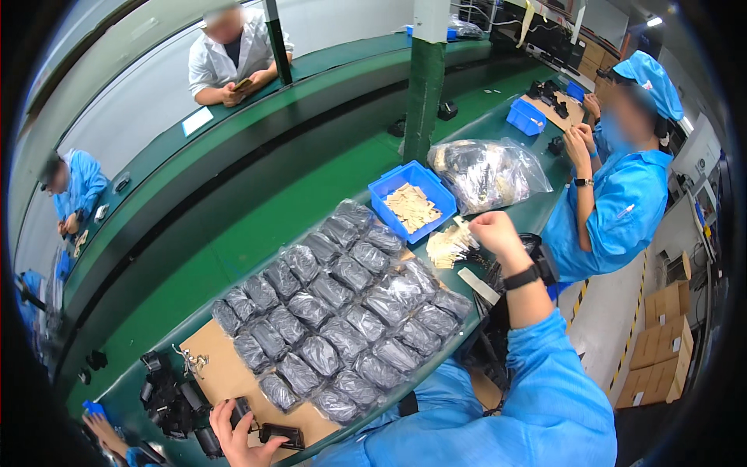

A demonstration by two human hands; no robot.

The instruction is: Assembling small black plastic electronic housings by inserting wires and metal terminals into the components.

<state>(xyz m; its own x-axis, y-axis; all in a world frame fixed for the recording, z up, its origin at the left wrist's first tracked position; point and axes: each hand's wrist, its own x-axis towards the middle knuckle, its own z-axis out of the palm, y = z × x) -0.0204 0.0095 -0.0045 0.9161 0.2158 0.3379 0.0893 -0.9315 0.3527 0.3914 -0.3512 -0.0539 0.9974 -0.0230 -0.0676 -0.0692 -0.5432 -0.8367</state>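
At the lower left of the head view, my left hand (240,437) has its fingers and thumb around a black plastic housing (282,436) at the edge of a brown cardboard sheet (206,342). My right hand (498,233) reaches out to the far right and pinches a small pale strip (461,223). Just beneath it lies a loose pile of similar cream strips (447,249), beside a blue bin (412,202) that holds more of them. Between my hands, many black units wrapped in clear plastic (342,300) lie in rows.
Unwrapped black units (167,401) are heaped left of the cardboard. A large clear plastic bag (490,175) sits beyond my right hand, near a green post (424,109). A co-worker in blue (615,187) works at the right; a co-worker's hand (105,432) shows at lower left.
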